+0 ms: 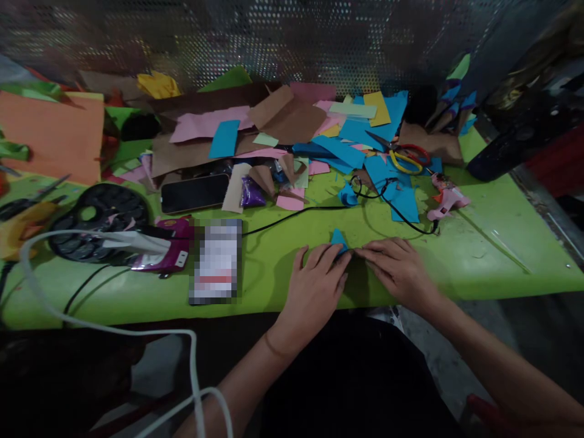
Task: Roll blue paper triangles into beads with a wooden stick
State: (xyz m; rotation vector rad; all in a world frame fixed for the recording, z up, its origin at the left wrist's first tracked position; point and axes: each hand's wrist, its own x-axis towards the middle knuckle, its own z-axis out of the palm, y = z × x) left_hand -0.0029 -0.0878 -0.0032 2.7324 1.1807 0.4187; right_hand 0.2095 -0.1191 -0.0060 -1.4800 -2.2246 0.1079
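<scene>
A small folded piece of blue paper (337,238) pokes up past the fingertips of my left hand (316,285), whose closed fingers press it near the table's front edge. Just right of it is my right hand (396,267), thumb and fingers drawn together at the paper's right side. Whatever its fingertips pinch is too small and dark to make out. A rolled blue paper piece (348,194) lies beyond the hands, by a black cord. Off to the right rests a pink glue gun (448,198).
Red-and-yellow-handled scissors (407,160) lie on blue paper scraps behind. Coloured paper sheets (292,118) pile along the perforated metal panel. To the left are a phone (218,261), a dark phone (195,194), a magenta device (166,252) and a black palette tray (104,213).
</scene>
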